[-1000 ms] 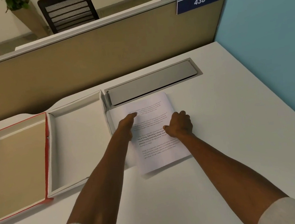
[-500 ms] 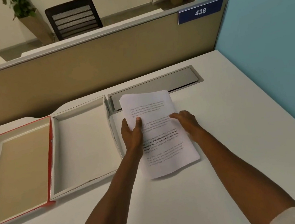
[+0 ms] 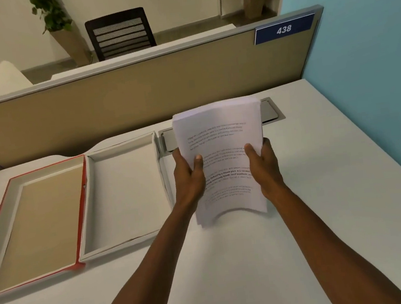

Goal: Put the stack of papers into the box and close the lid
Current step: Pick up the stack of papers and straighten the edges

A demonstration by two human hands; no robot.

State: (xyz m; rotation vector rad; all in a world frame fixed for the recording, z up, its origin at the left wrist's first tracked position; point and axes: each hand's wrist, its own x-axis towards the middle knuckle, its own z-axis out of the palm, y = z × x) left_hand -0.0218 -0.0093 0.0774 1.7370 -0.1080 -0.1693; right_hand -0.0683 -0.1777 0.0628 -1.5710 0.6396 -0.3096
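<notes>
1. Left hand point(image 3: 188, 178) grips the left edge of the stack of papers point(image 3: 222, 159), thumb pressed on the top printed sheet, fingers hidden underneath.
2. Right hand point(image 3: 263, 167) clamps the right edge the same way, thumb on top, fingers behind.
3. Count: 2 hands, 1 stack of papers, 1 box point(image 3: 124, 195), 1 lid point(image 3: 2, 232), 1 chair point(image 3: 119, 33), 2 potted plants point(image 3: 53, 13), 1 number sign point(image 3: 284, 29) reading 438.
4. Stack: white sheets, many layers showing at the top edge, black printed text in paragraphs, near edge bowed upward in a curve.
5. Stack sits between the 2 hands, lifted off the desk point(image 3: 326, 212), tilted with its far end raised, shadow on the desk under its near edge.
6. Stack is just right of the box, not inside it.
7. Box: shallow rectangular tray, white card walls, pale floor, open.
8. Lid: same shallow shape, red outside edges, tan inner panel, lying inside-up and touching the box's left wall.
9. Grey metal flap point(image 3: 268, 112) set in the desk, partly hidden behind the stack.
10. Desk smooth and white; beige partition point(image 3: 114, 104) with grey trim behind it; blue wall point(image 3: 371, 57) on the right.
</notes>
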